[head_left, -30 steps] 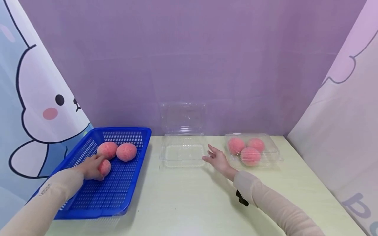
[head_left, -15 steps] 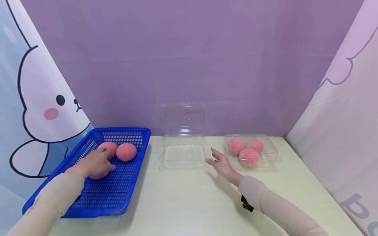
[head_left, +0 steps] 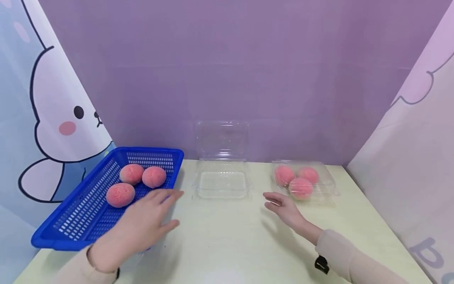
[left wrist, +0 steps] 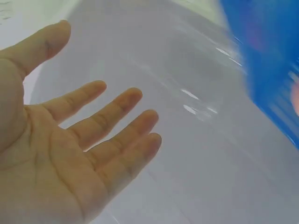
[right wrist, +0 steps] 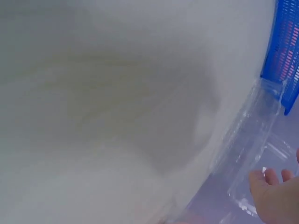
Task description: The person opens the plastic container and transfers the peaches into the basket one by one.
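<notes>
My left hand point(head_left: 143, 221) hovers over the right front part of a blue basket point(head_left: 78, 205), fingers straight and nothing in them. In the left wrist view its bare palm point(left wrist: 60, 154) shows. Three pink, fuzzy peaches lie in the basket: a near one point(head_left: 120, 195), a back one point(head_left: 131, 174) and a right one point(head_left: 154, 176). My right hand point(head_left: 286, 211) is above the table, fingers extended and holding nothing. Between the hands and further back stands a clear plastic clamshell point(head_left: 222, 185) with its lid point(head_left: 222, 140) up and no peaches inside.
At the right, another clear clamshell point(head_left: 328, 183), its lid down, holds three peaches point(head_left: 300, 188). A purple cloth backdrop point(head_left: 227, 71) rises behind the table point(head_left: 220, 244). Printed cloth panels stand on both sides.
My left hand has let go of the near peach, which now lies in the basket, and moved right and toward me. My right hand has drawn back slightly to the right.
</notes>
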A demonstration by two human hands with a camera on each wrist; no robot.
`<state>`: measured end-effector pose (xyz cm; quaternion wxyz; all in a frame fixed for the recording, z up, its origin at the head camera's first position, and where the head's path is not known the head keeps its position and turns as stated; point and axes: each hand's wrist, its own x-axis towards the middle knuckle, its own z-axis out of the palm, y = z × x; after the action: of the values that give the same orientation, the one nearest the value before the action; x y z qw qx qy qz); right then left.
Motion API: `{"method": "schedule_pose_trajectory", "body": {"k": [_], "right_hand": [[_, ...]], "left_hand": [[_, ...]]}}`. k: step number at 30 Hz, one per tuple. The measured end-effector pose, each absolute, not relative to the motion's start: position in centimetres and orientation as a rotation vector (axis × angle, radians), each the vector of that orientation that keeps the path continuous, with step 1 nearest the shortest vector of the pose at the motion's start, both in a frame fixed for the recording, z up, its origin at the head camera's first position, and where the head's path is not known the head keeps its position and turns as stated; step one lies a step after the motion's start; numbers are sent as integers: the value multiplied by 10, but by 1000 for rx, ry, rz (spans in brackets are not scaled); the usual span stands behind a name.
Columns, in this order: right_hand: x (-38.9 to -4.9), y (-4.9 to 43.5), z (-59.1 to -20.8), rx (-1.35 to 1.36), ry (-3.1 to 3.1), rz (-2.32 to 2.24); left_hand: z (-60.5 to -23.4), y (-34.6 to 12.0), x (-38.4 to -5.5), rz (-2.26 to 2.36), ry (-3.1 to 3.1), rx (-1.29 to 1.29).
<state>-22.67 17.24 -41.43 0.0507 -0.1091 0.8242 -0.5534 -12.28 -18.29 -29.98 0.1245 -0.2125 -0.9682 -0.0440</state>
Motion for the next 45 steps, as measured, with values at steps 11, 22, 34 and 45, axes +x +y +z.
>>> {"method": "schedule_pose_trajectory", "body": {"k": [11, 22, 34, 45], "right_hand": [[-205, 226, -411, -281, 2678, -1658], [-213, 285, -412, -187, 2825, -1717], [-242, 351, -410, 164, 2885, -1720], [-278, 372, -421, -115, 2449, -1711]], "left_hand": [[-354, -103, -147, -650, -2529, -837], [-379, -38, -210, -1129, -2625, -814], [-397, 23, -265, -1337, -2794, -738], [-412, 71, -281, -1807, -2819, -753]]}}
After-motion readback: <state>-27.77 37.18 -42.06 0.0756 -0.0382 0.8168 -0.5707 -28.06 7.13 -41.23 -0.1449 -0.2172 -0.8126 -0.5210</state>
